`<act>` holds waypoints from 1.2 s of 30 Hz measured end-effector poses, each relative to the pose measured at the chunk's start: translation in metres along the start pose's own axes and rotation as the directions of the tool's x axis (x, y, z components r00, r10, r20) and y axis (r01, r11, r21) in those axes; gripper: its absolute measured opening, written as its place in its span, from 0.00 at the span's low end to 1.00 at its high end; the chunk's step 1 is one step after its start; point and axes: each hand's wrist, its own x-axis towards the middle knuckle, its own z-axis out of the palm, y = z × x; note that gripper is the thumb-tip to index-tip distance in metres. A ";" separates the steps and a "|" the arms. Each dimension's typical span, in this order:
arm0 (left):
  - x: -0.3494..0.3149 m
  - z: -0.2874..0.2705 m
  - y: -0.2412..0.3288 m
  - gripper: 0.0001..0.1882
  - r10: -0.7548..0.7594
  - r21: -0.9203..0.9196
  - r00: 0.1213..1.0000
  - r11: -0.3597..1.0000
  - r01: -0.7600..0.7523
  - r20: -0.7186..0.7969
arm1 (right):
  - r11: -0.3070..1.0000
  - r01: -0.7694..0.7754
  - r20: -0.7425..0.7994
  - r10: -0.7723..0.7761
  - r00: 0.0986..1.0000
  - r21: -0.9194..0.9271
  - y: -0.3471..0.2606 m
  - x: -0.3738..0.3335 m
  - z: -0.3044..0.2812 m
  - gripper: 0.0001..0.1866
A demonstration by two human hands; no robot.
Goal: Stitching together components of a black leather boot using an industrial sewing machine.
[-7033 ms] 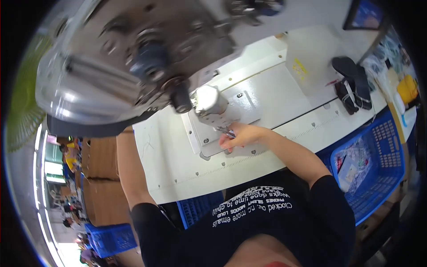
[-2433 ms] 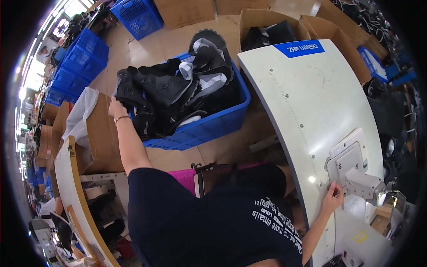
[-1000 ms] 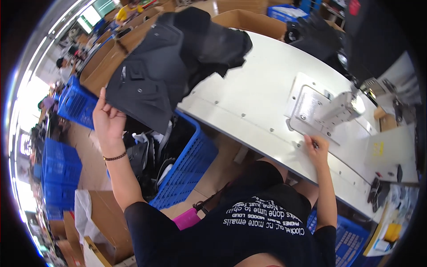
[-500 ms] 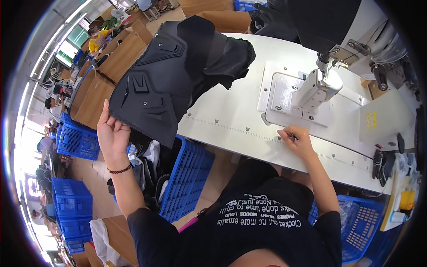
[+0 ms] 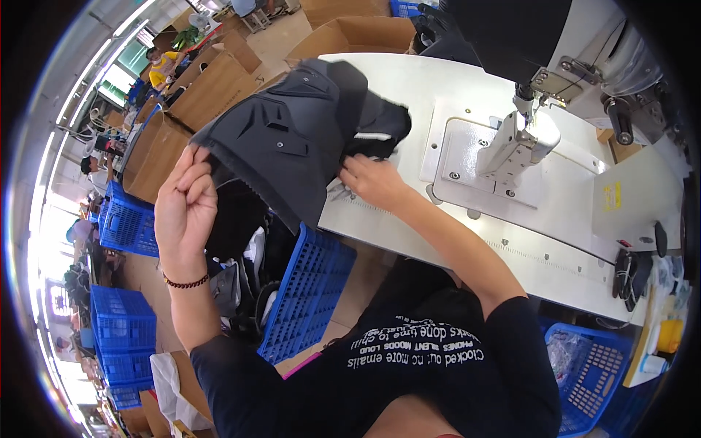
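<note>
A large black sewn panel [image 5: 292,124] with raised moulded shapes and small rivets hangs over the left end of the white sewing table. My left hand [image 5: 186,204] holds its left corner up, fingers closed on the edge. At the panel's right side, my right hand [image 5: 372,181] has its fingers bent around the near edge, the fingertips partly hidden. Just above that hand, a white strip shows in the panel's folded black end [image 5: 387,124]. Some pale grey material lies under the right hand's fingers.
To the right stands a sewing machine post [image 5: 515,146] on the white table [image 5: 409,233]. Below the panel is a blue crate [image 5: 310,292] beside dark and white pieces. Another blue crate [image 5: 595,372] sits at lower right. Cardboard boxes [image 5: 219,95] and a person in yellow [image 5: 162,69] are farther left.
My right hand has moved left from the table's front edge to the panel. The panel has tilted and dropped somewhat, and its white strip now shows. My left hand still holds the corner.
</note>
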 end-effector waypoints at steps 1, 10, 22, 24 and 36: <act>0.004 0.005 0.001 0.10 0.003 0.001 1.000 1.000 -0.003 0.002 | 1.000 0.002 -0.003 -0.002 1.000 -0.001 0.000 0.000 0.007 0.15; 0.052 0.057 0.023 0.27 0.047 0.963 0.963 -0.052 -0.263 0.265 | 0.953 0.097 -0.318 0.000 0.948 0.288 -0.026 0.025 -0.076 0.08; 0.092 0.016 -0.145 0.30 -0.510 0.683 0.819 -0.501 -0.532 0.264 | 0.965 0.216 -0.138 -0.196 0.971 0.148 -0.071 -0.035 -0.083 0.05; 0.105 0.009 -0.132 0.22 -0.452 0.655 0.796 -0.465 -0.595 0.402 | 0.969 0.230 -0.167 -0.213 0.963 0.093 -0.071 -0.040 -0.085 0.05; 0.144 -0.015 -0.123 0.13 -0.362 0.869 0.902 -0.337 -0.362 0.236 | 0.991 0.107 0.043 -0.110 0.993 0.080 -0.048 -0.041 -0.081 0.06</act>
